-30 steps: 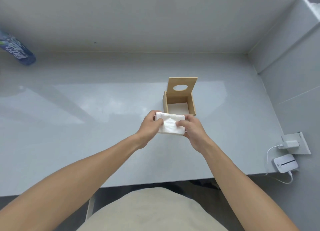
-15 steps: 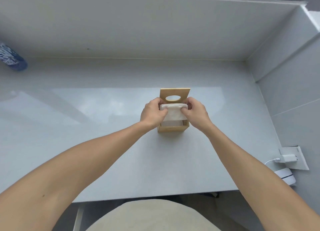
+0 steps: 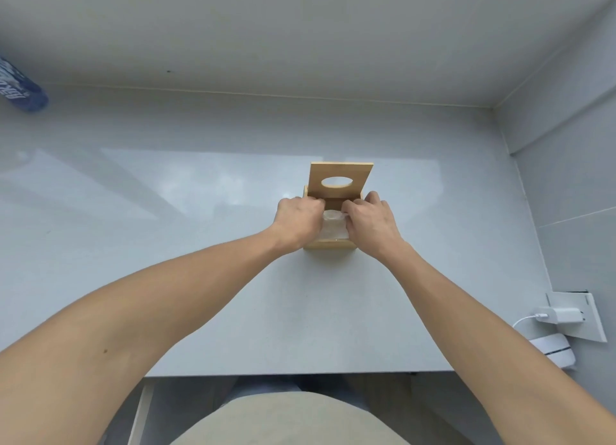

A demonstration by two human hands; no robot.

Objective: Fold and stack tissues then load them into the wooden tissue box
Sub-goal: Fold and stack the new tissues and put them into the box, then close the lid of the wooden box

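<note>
A small wooden tissue box (image 3: 330, 243) stands on the grey table, its lid (image 3: 340, 179) with an oval hole tilted up at the back. A white stack of folded tissues (image 3: 333, 226) sits inside the open box, seen between my hands. My left hand (image 3: 297, 221) covers the box's left side with its fingers curled down onto the stack. My right hand (image 3: 371, 222) covers the right side, fingertips on the stack's upper right corner. Most of the stack is hidden by my hands.
A blue bottle (image 3: 20, 88) lies at the far left by the wall. On the right wall a white charger (image 3: 558, 315) is plugged into a socket, with a white device (image 3: 555, 353) below it. The table's front edge (image 3: 300, 374) runs near my lap.
Both hands carried the tissue stack from the table in front of the box up over it and then down inside. The hands now sit lower, at the box's rim.
</note>
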